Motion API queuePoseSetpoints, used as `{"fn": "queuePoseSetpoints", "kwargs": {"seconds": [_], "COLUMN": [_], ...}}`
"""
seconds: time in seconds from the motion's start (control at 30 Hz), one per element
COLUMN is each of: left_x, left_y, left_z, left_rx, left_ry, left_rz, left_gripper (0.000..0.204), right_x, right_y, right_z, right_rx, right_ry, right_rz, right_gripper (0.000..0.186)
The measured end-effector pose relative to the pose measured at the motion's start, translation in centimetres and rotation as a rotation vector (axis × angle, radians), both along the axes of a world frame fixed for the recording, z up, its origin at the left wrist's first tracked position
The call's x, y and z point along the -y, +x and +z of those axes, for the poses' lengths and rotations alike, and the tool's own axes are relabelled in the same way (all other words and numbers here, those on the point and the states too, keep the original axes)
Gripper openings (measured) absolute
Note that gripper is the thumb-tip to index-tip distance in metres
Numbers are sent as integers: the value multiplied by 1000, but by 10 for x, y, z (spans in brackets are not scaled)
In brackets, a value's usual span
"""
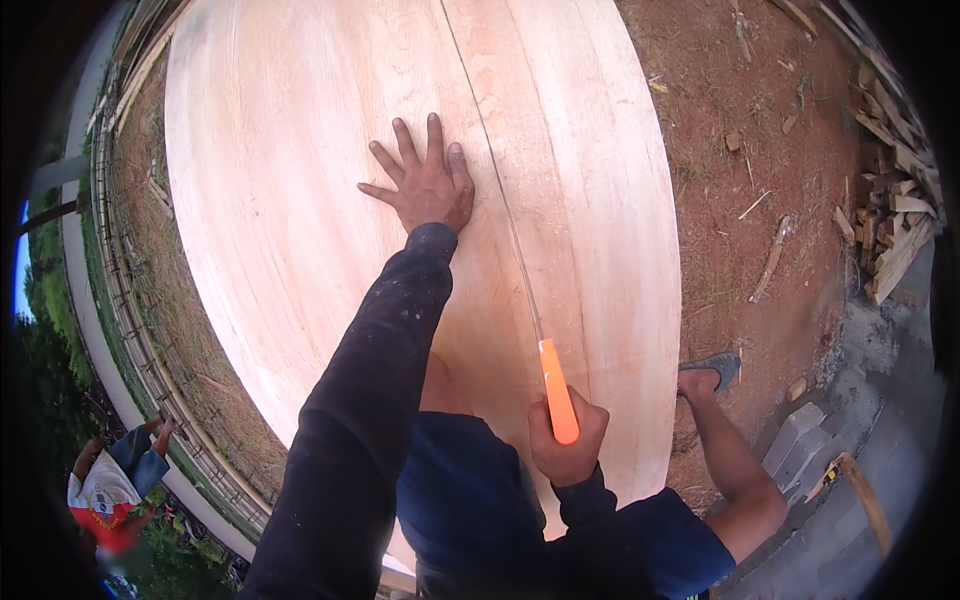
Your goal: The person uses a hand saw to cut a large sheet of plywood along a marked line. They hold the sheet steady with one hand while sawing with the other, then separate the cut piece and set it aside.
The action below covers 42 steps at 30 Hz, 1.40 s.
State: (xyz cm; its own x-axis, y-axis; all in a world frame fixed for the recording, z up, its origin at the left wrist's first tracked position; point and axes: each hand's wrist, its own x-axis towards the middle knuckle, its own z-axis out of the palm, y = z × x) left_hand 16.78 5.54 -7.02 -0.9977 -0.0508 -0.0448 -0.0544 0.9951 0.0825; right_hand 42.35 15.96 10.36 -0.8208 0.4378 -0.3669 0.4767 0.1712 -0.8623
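Observation:
A large pale plywood sheet stretches out in front of me. My left hand lies flat on it with the fingers spread, just left of a thin dark line that runs away toward the far edge. My right hand is wrapped round the orange handle of a handsaw. The saw's narrow blade shows nearly edge-on along that line; where blade ends and line continues is hard to make out. One of my knees rests on the sheet.
Reddish bare soil with wood scraps lies to the right. Beyond it sit a pile of offcuts, grey concrete blocks and a wooden-handled tool. My sandalled foot stands right of the sheet. Another person is at the lower left.

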Motion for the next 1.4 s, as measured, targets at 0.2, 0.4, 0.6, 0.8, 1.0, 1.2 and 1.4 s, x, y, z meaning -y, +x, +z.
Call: {"fn": "queuePoseSetpoints", "kwargs": {"seconds": [0.2,0.4,0.6,0.8,1.0,1.2,1.4], "left_x": [5,-10,10,3,-8,9,4], "left_y": [4,-4,-1,1,-4,-2,1], "left_z": [7,12,2,2,1,-7,-9], "left_rx": [23,11,16,-7,-54,-53,-76], "left_ry": [4,-30,-78,-54,-13,-41,-33], "left_rz": [6,-4,17,-4,-44,-29,-31], "left_gripper": [57,59,60,59,60,61,60], "right_x": [-8,0,6,-10,-10,-2,-12], "right_y": [64,-161,-46,67,-157,-41,63], "right_z": [46,-54,-7,77,-49,-9,76], "right_rx": [140,68,77,260,115,88,258], "right_ry": [73,140,-51,28,72,-82,-20], "right_rz": [99,21,-4,37,8,-32,42], "right_gripper": [6,24,15,6,27,14,6]}}
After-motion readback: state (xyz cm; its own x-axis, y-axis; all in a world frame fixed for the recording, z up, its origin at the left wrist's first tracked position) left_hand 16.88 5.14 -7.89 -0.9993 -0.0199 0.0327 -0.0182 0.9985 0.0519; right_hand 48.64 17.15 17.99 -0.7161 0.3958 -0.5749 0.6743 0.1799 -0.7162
